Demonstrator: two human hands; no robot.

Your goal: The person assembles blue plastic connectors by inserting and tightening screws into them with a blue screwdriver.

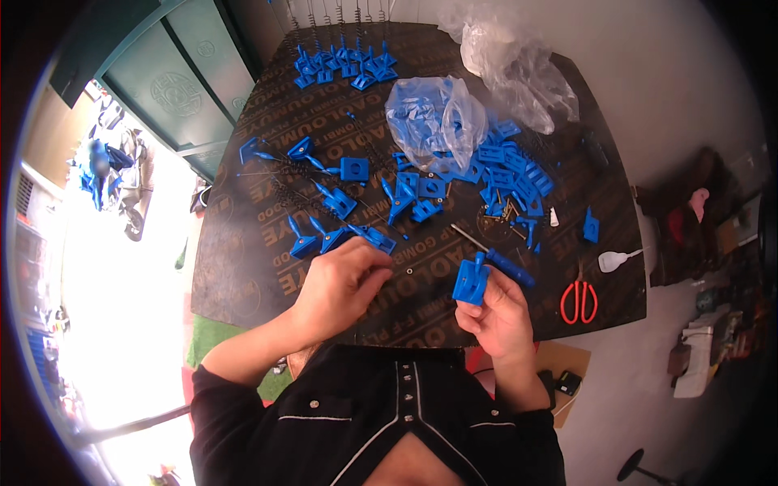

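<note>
My right hand (500, 314) grips a blue plastic bracket (471, 280) with a square base, holding it up over the near edge of the table. Just behind it lies a screwdriver (510, 268) with a blue handle. My left hand (342, 282) is closed, its thumb and fingers drawn together. Whatever they may hold is hidden. Right beyond its knuckles is another blue bracket (378, 240) on the table; I cannot tell whether they touch. A small nut (410, 271) rests between my hands. More assembled blue pieces (303, 243) stand to the left.
A dark printed board table (243, 279) carries a heap of blue parts (519, 174), loose screws (509, 212) and a clear bag of parts (433, 121). Finished pieces with springs (344, 63) stand at the back. Red-handled scissors (579, 302) and a white scoop-shaped thing (616, 259) lie at right.
</note>
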